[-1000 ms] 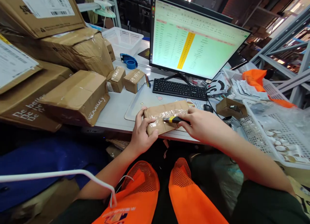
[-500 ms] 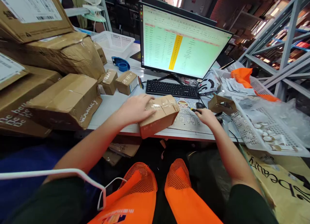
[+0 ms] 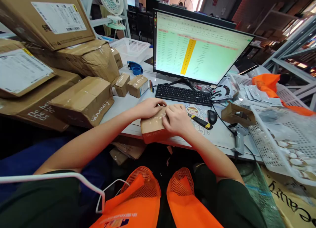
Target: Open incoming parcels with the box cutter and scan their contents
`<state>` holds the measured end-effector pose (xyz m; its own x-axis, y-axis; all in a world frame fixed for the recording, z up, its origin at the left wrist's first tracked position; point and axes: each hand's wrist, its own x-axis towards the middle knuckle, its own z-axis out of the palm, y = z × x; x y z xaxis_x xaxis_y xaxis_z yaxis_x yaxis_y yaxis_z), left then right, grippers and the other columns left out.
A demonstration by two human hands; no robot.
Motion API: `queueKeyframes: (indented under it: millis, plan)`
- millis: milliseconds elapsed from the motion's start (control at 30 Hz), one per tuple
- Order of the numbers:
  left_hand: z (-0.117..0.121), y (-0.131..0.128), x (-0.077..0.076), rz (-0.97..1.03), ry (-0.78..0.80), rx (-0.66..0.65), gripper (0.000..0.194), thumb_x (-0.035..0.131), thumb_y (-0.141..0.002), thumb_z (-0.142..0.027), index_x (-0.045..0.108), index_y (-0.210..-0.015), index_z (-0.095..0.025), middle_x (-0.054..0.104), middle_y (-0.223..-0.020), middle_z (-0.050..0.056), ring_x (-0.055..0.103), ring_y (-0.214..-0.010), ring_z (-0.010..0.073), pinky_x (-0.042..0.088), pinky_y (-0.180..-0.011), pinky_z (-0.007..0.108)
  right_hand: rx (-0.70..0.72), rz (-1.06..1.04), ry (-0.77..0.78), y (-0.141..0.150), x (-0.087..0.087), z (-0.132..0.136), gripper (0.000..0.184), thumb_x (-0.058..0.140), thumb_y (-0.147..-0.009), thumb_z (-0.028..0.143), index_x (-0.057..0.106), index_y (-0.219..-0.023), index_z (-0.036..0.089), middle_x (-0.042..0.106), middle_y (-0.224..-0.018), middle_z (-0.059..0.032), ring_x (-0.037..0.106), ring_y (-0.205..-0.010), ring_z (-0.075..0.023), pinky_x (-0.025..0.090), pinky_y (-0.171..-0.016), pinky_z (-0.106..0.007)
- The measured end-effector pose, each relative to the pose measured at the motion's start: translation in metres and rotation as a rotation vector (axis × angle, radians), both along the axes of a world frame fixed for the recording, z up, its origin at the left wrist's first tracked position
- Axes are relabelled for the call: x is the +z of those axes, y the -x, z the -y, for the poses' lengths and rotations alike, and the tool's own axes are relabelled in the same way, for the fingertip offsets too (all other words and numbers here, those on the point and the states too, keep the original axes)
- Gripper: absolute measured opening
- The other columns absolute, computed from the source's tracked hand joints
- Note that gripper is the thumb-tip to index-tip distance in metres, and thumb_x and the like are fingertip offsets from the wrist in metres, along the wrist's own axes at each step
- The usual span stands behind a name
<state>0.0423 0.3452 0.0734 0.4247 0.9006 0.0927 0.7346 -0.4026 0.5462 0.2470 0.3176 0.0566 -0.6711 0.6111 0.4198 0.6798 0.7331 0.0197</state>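
A small brown cardboard box [image 3: 153, 126] with clear tape on its top sits at the desk's front edge, in front of the keyboard. My left hand [image 3: 151, 108] rests over its upper left side, fingers bent onto the top. From the right, my right hand [image 3: 178, 118] grips the top of the same box, its fingers curled close to the left hand. The fingertips are partly hidden, so I cannot make out whether a flap is lifted. A black and yellow utility knife [image 3: 201, 122] lies on the printed desk mat, right of my right hand.
Behind the box are a keyboard [image 3: 184, 94] and a monitor [image 3: 197, 50]. Cardboard boxes [image 3: 82, 98] are stacked on the left. Towards the right lie a mouse [image 3: 212, 116], an opened small box [image 3: 234, 114], a barcode scanner [image 3: 239, 139] and a white basket [image 3: 268, 145] of small items.
My right hand has let go of the utility knife, left it on the mat and moved left onto the box. The left hand stays on the box. The whole view has shifted slightly.
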Motion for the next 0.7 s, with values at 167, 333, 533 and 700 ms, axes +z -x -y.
queueKeyframes:
  millis: [167, 333, 533, 700]
  plan:
    - [0.008, -0.008, 0.001, 0.028, 0.018, 0.001, 0.044, 0.050, -0.096, -0.038, 0.072, -0.124, -0.013, 0.075, -0.127, 0.012, 0.070, -0.114, 0.0279, 0.054, -0.104, 0.040, 0.054, -0.172, -0.091, -0.009, -0.015, -0.006, 0.035, 0.053, -0.100, 0.050, 0.062, -0.087, 0.019, 0.065, -0.087, -0.0121, 0.056, -0.088, -0.0283, 0.042, -0.082, -0.043]
    - [0.012, -0.008, 0.007, -0.055, 0.068, 0.033, 0.069, 0.063, -0.086, -0.062, 0.067, -0.134, -0.012, 0.069, -0.135, 0.016, 0.067, -0.119, 0.0345, 0.053, -0.103, 0.044, 0.133, -0.488, -0.436, -0.019, -0.037, -0.001, 0.048, 0.060, -0.096, 0.065, 0.048, -0.068, 0.028, 0.048, -0.059, -0.0010, 0.046, -0.060, -0.0212, 0.034, -0.064, -0.039]
    - [0.008, -0.011, 0.031, -0.368, -0.009, -0.135, 0.054, 0.061, -0.086, -0.054, 0.074, -0.120, -0.014, 0.072, -0.119, 0.017, 0.069, -0.105, 0.0315, 0.052, -0.093, 0.038, 0.200, -0.694, -0.517, -0.037, -0.072, 0.030, 0.022, 0.069, -0.095, 0.044, 0.060, -0.105, 0.027, 0.073, -0.092, -0.0073, 0.070, -0.089, -0.0263, 0.049, -0.081, -0.042]
    - [-0.037, 0.015, 0.047, -0.367, 0.163, -0.157, 0.052, 0.037, -0.098, -0.044, 0.078, -0.115, -0.016, 0.077, -0.105, 0.012, 0.069, -0.092, 0.0258, 0.052, -0.086, 0.034, 0.233, -0.572, -0.301, -0.060, -0.084, 0.066, 0.023, 0.060, -0.094, 0.023, 0.063, -0.116, 0.023, 0.075, -0.123, -0.0149, 0.068, -0.125, -0.0314, 0.054, -0.095, -0.047]
